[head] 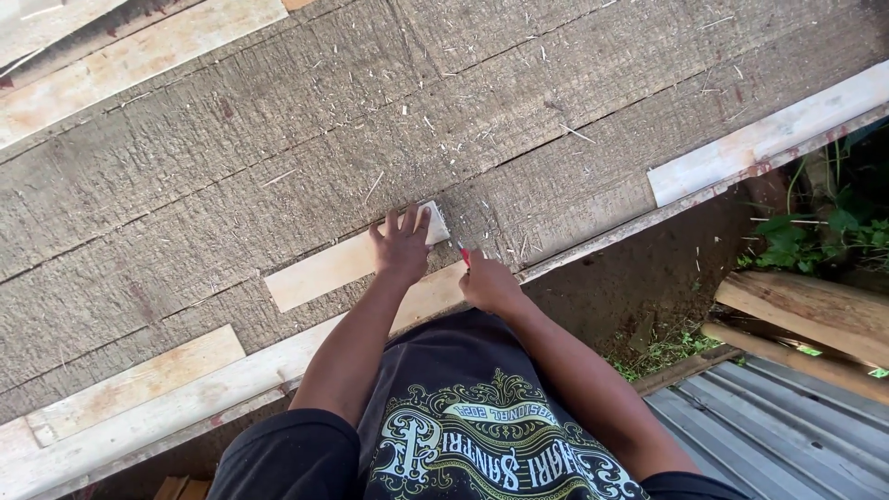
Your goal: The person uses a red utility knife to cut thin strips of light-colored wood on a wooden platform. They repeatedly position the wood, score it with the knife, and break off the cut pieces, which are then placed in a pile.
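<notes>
Just below the right hand [488, 283] the rough grey plank surface [278, 139] ends at a pale edge strip [769, 139], with bare dirt and corrugated metal sheets [778, 426] beyond; planking runs wide above both hands. The left hand [403, 245] lies flat, fingers spread, on a pale wooden slat [324, 271]. The right hand is closed around a red pencil [462, 254], its tip just right of the slat's end.

We see a short pale wooden strip [343, 264] lying flat on the weathered grey planks, slanting up to the right, its right end pressed under fingers. Just beside that end, a thin red pencil [462, 255] pokes out of a fist, tip towards the planks.
</notes>
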